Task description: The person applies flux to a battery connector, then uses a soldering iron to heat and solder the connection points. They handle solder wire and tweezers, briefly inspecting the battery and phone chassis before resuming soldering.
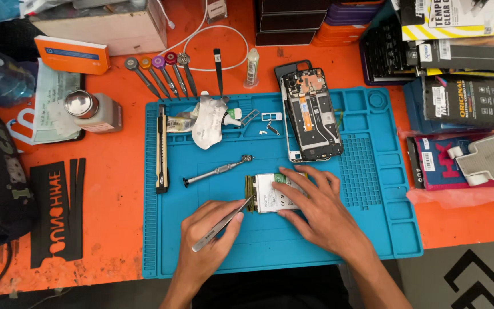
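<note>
On the blue repair mat (pixel 270 240), a white phone battery (pixel 274 194) lies flat. My right hand (pixel 314 207) rests on it, fingers spread over its right side and pressing it down. In my left hand (pixel 207 240) I grip metal tweezers (pixel 222 224), and their tip touches the battery's left edge near its yellowish strip. An opened phone (pixel 313 114) with bare circuitry lies at the mat's back, apart from both hands.
A small screwdriver (pixel 215 171), a utility knife (pixel 162 150) and crumpled wipes (pixel 207 121) lie on the mat. Several screwdrivers (pixel 161 71) line the orange table behind it. A round-capped bottle (pixel 90 110) stands left. Boxed parts (pixel 464 86) crowd the right.
</note>
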